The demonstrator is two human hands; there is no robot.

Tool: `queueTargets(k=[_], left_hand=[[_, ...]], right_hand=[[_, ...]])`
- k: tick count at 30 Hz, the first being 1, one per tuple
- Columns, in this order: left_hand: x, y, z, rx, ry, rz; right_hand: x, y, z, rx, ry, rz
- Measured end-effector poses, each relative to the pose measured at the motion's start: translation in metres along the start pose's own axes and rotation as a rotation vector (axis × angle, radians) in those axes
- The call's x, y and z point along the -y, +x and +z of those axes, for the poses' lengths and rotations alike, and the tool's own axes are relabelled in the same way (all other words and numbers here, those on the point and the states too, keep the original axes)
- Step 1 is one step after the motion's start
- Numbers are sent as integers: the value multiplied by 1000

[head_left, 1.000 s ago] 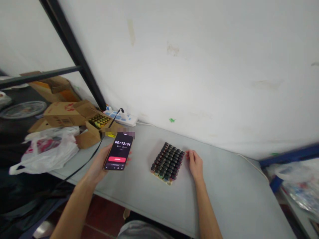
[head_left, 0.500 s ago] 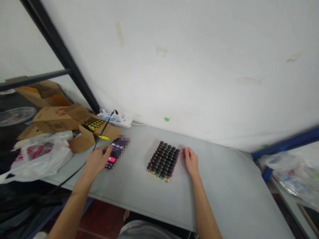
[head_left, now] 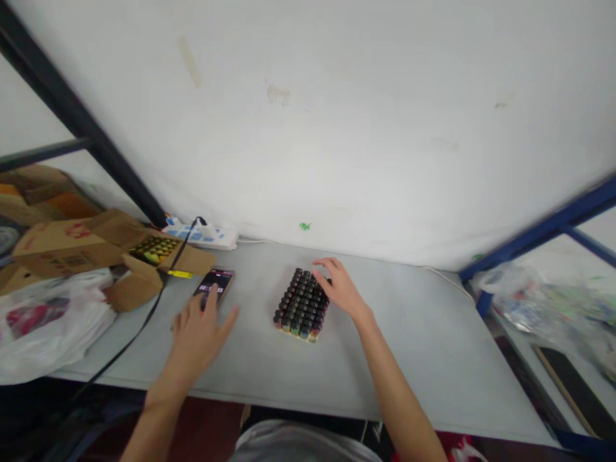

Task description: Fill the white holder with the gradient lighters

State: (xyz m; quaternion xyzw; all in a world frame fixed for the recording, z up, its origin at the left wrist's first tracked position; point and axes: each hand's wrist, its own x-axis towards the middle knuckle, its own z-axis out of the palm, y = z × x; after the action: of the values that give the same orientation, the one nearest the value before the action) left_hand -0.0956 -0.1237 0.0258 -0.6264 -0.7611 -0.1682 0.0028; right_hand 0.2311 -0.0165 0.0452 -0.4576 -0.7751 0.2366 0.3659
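Observation:
A tight block of small black-topped cylinders point(head_left: 301, 305), set in several rows, sits at the middle of the grey table; their exact kind I cannot make out. My right hand point(head_left: 341, 289) reaches over the block's far right corner with thumb and fingers apart, and whether it touches the tops is unclear. To the left lies a phone point(head_left: 221, 278) with a running timer on its dark screen. My left hand point(head_left: 196, 332) is at the phone's near end, fingers spread and slightly blurred, covering the lower part of the screen.
An open cardboard box point(head_left: 137, 276) holding yellow-and-black cylinders stands at the left, near a yellow tool point(head_left: 179, 274), a white power strip point(head_left: 212, 237) and a black cable point(head_left: 158, 298). White plastic bags point(head_left: 72, 333) lie left of it. The grey table point(head_left: 423, 353) meets a white wall.
My left hand has come away from the phone's side and spread its fingers. The right hand has moved from beside the block to over its far right corner, opening. The view has shifted right.

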Motion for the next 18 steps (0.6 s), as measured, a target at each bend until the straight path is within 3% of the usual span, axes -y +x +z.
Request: queueTargets(k=[4, 9, 11, 18], left_hand=[[-56, -37, 16, 165, -329, 232], [-88, -45, 37, 267, -618, 235], [-94, -47, 47, 236, -683, 207], [-107, -69, 76, -69, -721, 197]], right_hand=[[30, 12, 13, 227, -278, -32], [44, 17, 22, 353, -457, 77], [44, 16, 19, 345, -469, 101], [27, 12, 5, 251, -508, 134]])
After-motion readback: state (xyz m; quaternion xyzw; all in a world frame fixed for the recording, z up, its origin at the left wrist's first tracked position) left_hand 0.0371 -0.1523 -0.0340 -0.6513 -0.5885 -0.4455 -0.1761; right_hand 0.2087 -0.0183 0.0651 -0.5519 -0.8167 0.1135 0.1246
